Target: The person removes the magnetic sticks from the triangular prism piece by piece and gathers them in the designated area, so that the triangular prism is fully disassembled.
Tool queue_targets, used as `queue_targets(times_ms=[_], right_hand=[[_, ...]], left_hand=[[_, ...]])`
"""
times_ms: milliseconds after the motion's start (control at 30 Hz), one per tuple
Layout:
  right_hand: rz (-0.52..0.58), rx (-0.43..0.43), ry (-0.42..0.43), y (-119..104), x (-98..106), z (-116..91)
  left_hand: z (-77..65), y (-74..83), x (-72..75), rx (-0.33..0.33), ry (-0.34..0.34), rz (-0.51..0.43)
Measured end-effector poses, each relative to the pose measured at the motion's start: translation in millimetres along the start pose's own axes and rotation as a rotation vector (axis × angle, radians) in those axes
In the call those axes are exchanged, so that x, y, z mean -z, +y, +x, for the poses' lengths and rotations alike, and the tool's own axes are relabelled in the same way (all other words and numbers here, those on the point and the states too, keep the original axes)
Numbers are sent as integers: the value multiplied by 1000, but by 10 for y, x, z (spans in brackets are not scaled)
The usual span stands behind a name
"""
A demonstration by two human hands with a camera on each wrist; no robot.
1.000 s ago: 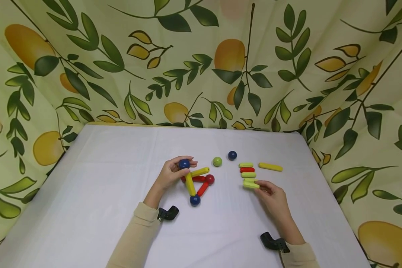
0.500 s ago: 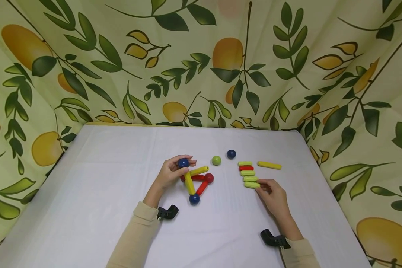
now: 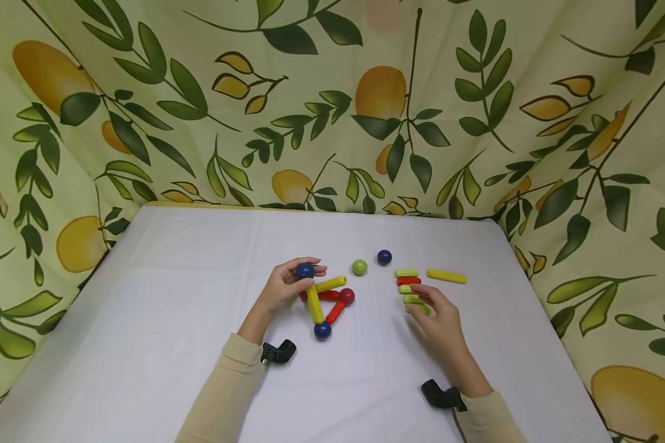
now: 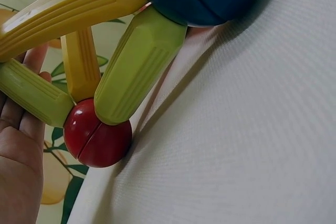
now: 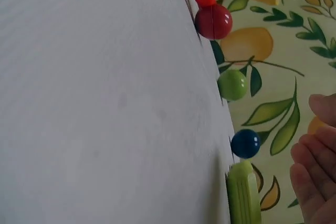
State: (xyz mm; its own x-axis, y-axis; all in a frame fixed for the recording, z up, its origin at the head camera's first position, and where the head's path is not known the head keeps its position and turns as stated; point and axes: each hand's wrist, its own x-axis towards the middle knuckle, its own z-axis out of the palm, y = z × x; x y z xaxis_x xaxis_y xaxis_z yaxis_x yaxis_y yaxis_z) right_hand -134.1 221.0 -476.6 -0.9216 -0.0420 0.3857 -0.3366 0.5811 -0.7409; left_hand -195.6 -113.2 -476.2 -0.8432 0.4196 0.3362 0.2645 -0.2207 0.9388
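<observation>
In the head view my left hand (image 3: 279, 288) holds a toy frame of balls and rods, with thumb and fingers around its upper blue ball (image 3: 305, 271). A yellow rod (image 3: 314, 304) runs from there to the lower blue ball (image 3: 322, 331); red rods and a red ball (image 3: 346, 296) form another side. The left wrist view shows light green rods (image 4: 142, 66) joined at a red ball (image 4: 97, 132). My right hand (image 3: 445, 317) hovers over a row of short green rods (image 3: 412, 299) and one red rod (image 3: 409, 281), partly covering the near ones. It holds nothing.
A green ball (image 3: 359, 267) and a loose blue ball (image 3: 385, 257) lie behind the frame. To the right of the row lies a long yellow rod (image 3: 447, 276). A white cloth covers the table (image 3: 199, 264); a leaf-and-fruit patterned curtain (image 3: 332, 123) hangs around it.
My right hand has let go of the nearest green rod, now in the row, and has moved left and up over the rods. The left hand stays on the frame.
</observation>
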Motion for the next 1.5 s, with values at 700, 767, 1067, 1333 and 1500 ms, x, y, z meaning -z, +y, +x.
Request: queue_targets(times_ms=[700, 767, 1067, 1333, 1500], right_hand=[[323, 50, -333, -562, -767, 449], [323, 43, -337, -586, -796, 460], [271, 20, -331, -924, -691, 456], [320, -66, -324, -925, -693, 448], [399, -165, -314, -849, -689, 460]], left_hand=[[-3, 11, 0, 12, -4, 20], [-4, 5, 0, 4, -8, 16], [3, 3, 0, 8, -5, 5], [4, -22, 6, -3, -17, 0], [4, -3, -2, 4, -14, 0]])
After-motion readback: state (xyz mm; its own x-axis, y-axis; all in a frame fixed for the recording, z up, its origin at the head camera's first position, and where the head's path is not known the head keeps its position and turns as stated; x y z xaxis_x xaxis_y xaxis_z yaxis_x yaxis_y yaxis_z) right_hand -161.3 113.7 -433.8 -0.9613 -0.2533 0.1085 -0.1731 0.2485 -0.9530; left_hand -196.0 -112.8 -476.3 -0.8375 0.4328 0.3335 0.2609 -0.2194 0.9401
